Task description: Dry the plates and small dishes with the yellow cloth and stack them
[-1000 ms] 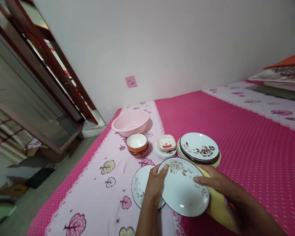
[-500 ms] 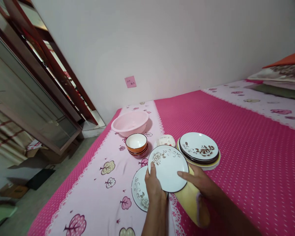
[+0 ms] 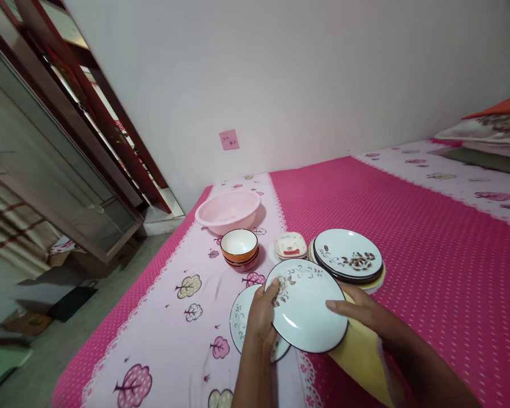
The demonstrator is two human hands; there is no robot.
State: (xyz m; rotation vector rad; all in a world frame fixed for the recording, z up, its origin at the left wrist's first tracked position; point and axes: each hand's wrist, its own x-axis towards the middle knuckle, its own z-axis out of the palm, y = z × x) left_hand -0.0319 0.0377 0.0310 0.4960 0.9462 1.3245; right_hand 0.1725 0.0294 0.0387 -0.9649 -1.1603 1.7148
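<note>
A white plate with a dark rim and brown flowers (image 3: 308, 309) is held up between both hands. My left hand (image 3: 261, 314) grips its left edge, thumb on top. On the right edge, my right hand (image 3: 361, 309) has its thumb over the plate and a yellow cloth (image 3: 363, 354) under it. Another flowered plate (image 3: 239, 317) lies on the bedspread, partly hidden behind my left hand and the held plate. Just beyond the held plate are small square white dishes (image 3: 289, 245), and to their right a stack of plates (image 3: 347, 253).
Stacked orange-and-white bowls (image 3: 239, 243) stand left of the small dishes, with a pink basin (image 3: 228, 211) behind them. A pink note (image 3: 229, 140) is on the wall. Folded bedding (image 3: 488, 133) lies at the far right. The bed's left edge drops to the floor.
The held plate has moved slightly right and toward me, its face turned more upward. My right hand and the yellow cloth have shifted right. More of the small square dishes shows.
</note>
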